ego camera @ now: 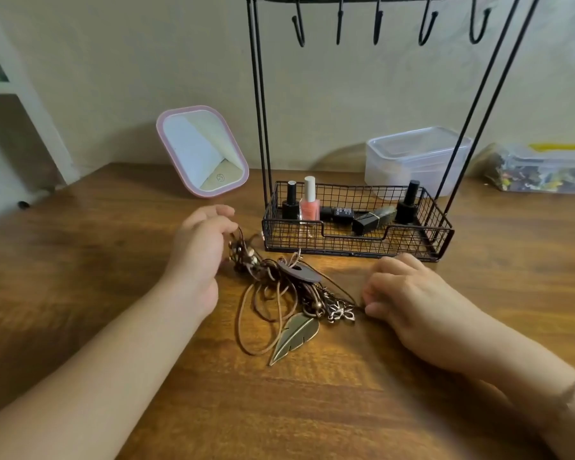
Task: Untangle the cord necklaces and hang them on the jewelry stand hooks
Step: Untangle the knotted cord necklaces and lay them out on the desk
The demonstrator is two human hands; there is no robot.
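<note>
Head view: tangled cord necklaces (279, 293) heaped on the desk (113, 260) just in front of the wire basket (356, 240) of the jewelry stand (259, 111), every hook (299, 31) above bare. Left hand (201, 244) at the beaded end of the heap, fingers curled onto the cords, apparently pinching them. Right hand (409, 293) beside the flower charm (341, 310), fingertips curled at a thin cord, grip likely but not plainly seen. Feather pendant (296, 336) and dark oval pendant (301, 273) caught among the loops.

Risks, as judged: knots tightening if pulled apart from both ends; charms snagging on neighbouring cords; a cord catching the basket wire and tipping the nail polish bottles (309, 204); a sharp tug dragging the whole bundle instead of freeing one strand.
</note>
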